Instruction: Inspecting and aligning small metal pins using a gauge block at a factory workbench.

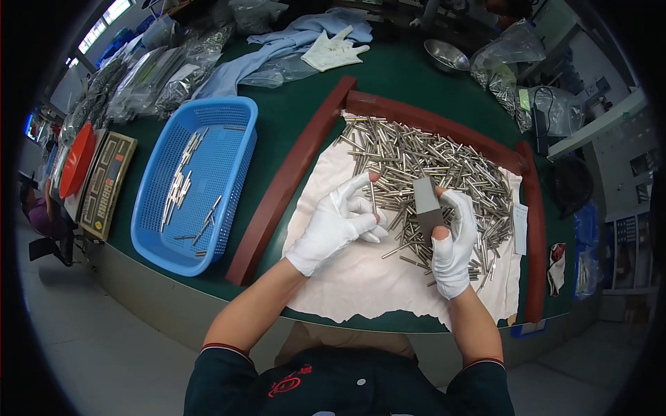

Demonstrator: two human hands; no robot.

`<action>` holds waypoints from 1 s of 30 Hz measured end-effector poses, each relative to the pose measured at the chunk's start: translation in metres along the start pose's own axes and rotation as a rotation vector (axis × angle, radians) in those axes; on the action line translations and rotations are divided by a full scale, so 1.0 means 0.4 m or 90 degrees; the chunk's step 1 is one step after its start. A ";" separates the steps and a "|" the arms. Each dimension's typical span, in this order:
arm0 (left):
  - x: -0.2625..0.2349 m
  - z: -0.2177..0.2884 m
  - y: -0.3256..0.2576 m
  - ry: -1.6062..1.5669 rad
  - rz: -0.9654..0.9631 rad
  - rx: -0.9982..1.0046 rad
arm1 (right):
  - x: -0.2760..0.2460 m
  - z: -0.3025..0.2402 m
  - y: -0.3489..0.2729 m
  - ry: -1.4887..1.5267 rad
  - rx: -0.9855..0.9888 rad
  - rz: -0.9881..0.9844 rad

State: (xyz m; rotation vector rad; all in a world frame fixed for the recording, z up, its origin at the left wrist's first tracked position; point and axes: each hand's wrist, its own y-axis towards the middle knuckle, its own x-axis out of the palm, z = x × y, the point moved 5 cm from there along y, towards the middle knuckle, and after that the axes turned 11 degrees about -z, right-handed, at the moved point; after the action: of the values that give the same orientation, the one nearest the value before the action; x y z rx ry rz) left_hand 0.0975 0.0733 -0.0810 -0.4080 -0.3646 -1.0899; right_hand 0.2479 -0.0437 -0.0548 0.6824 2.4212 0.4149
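Note:
Both my hands wear white gloves with bare fingertips showing. My left hand (327, 232) pinches a thin metal pin (374, 200) upright between thumb and index finger. In my right hand (454, 249) is a two-tone grey rectangular block (427, 195), gripped between thumb and fingers and held just above the pins. Beneath and beyond my hands spreads a large pile of loose metal pins (444, 156), lying in all directions. They rest on a pale cloth (340, 298) with ragged edges. A small gap separates the pin in my left hand from the block.
Brown-red bars (291, 187) border the cloth on the left, back and right of the green table (291, 104). To the left stands a blue basket (142, 225) with some pins inside, beside a scale (107, 187). Bagged parts, a spare glove (333, 52) and a metal bowl (447, 55) lie farther back.

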 end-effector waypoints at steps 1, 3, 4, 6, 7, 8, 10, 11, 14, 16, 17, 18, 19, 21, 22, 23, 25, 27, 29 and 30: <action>0.000 -0.003 0.000 -0.010 -0.002 -0.001 | 0.002 0.000 0.000 0.002 0.001 -0.001; 0.002 0.003 -0.004 -0.009 0.002 -0.002 | 0.000 0.000 0.002 -0.017 -0.005 -0.011; 0.003 0.005 -0.006 -0.008 0.006 -0.003 | 0.000 -0.001 0.002 -0.034 -0.011 -0.020; 0.003 0.006 -0.009 -0.010 0.010 0.000 | 0.003 0.003 0.001 -0.032 -0.013 -0.018; 0.002 0.006 -0.010 -0.011 0.014 0.004 | 0.004 0.004 0.001 -0.029 -0.013 -0.014; 0.002 0.006 -0.009 -0.012 0.013 0.004 | 0.003 0.003 0.001 -0.030 -0.013 -0.015; 0.003 0.006 -0.007 -0.013 0.006 0.010 | 0.003 0.002 0.002 -0.025 -0.002 -0.018; 0.003 0.006 -0.007 -0.013 0.006 0.010 | 0.004 0.002 0.002 -0.025 -0.003 -0.019; 0.003 0.002 -0.005 -0.017 -0.008 0.021 | 0.004 0.000 0.003 -0.028 -0.006 -0.021; 0.001 -0.005 -0.005 -0.024 -0.010 0.020 | 0.006 -0.011 0.006 -0.064 -0.026 -0.034; 0.004 -0.002 -0.006 -0.024 -0.010 0.020 | 0.006 -0.010 0.006 -0.064 -0.026 -0.034; 0.009 0.004 -0.008 -0.014 -0.005 0.017 | 0.008 -0.017 0.007 -0.112 -0.058 -0.048; 0.012 0.006 -0.009 -0.003 0.000 0.014 | 0.012 -0.024 0.006 -0.160 -0.091 -0.062; 0.014 0.006 -0.012 0.023 0.008 0.026 | 0.019 -0.033 0.005 -0.182 -0.108 -0.067; 0.015 0.007 -0.014 0.050 0.015 0.037 | 0.022 -0.044 0.005 -0.204 -0.119 -0.067; 0.018 0.002 -0.014 0.049 0.015 0.037 | 0.026 -0.052 0.003 -0.225 -0.130 -0.067; 0.018 0.000 -0.016 0.087 0.034 0.070 | 0.031 -0.057 0.001 -0.228 -0.137 -0.073; 0.024 0.000 -0.022 0.108 0.034 0.055 | 0.034 -0.060 -0.001 -0.231 -0.141 -0.078; 0.025 -0.005 -0.025 0.130 0.035 0.041 | 0.036 -0.066 0.000 -0.228 -0.145 -0.082; 0.023 -0.010 -0.026 0.123 0.031 0.051 | 0.038 -0.069 0.000 -0.229 -0.144 -0.083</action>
State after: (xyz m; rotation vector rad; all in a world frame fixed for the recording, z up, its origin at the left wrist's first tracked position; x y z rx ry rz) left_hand 0.0923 0.0601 -0.0785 -0.2368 -0.2243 -1.0536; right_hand 0.2205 -0.0388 -0.0400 0.4532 2.0280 0.4618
